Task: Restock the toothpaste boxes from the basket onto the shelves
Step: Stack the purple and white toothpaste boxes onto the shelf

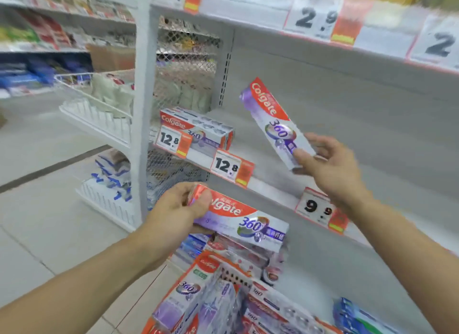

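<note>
head view, inspected left to right. far to the left of the hands stands an end rack [99,115] of white wire trays holding pale packets; not part of the task. just above the left hand, a small stack of shelved toothpaste boxes [198,132] sits at the left end of the shelf [268,184], behind a 12.8 price tag [173,141]. the left hand [178,209] has fingers and thumb curled round the red end of a purple toothpaste box [243,224], held roughly level below the shelf edge and above the basket. directly beneath that hand, the basket [233,275] shows a red rim and is crowded with further toothpaste boxes [198,301], lying at mixed angles. the right hand [330,167] pinches the lower end of a second toothpaste box [275,122], tilted with its red end up and to the left, raised in front of the shelf space and not yet resting on it. to the right of and behind this hand the shelf is bare back to the rear panel, with a 9.9 price tag [320,210] on its edge.

assessment: restocking is at an early stage. one short stack is placed, two boxes are in transit, many remain in the basket, and most of the shelf run is unfilled.
</note>
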The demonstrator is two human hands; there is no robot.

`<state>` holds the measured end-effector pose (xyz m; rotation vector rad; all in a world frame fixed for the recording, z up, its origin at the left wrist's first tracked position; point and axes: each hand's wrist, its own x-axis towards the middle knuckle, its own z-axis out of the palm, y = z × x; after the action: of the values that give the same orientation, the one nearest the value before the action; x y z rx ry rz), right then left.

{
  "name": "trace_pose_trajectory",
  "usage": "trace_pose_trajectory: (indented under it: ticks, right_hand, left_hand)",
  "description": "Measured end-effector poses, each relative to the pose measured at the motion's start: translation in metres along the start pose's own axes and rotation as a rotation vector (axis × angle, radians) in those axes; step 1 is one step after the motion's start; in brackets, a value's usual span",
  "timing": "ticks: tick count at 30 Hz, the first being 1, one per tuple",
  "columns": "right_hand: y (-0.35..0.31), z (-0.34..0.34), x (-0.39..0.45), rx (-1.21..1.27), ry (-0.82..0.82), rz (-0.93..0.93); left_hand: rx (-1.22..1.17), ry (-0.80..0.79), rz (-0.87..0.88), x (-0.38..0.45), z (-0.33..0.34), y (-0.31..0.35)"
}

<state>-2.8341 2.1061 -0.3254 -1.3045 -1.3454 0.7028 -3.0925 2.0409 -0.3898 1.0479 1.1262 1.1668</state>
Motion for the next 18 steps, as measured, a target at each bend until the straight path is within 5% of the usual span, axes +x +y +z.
trace_pose_trajectory:
  ticks: [8,18]
  right_hand:
    - [0.000,0.112,0.152,-0.375,-0.035,0.017]
    - [0.007,0.144,0.163,-0.348,-0.297,0.235]
  left_hand:
    - [-0.109,0.009,-0.018,0.019,-0.017,0.001]
    - [-0.259,0.120,-0.067,0.019,-0.023,0.008]
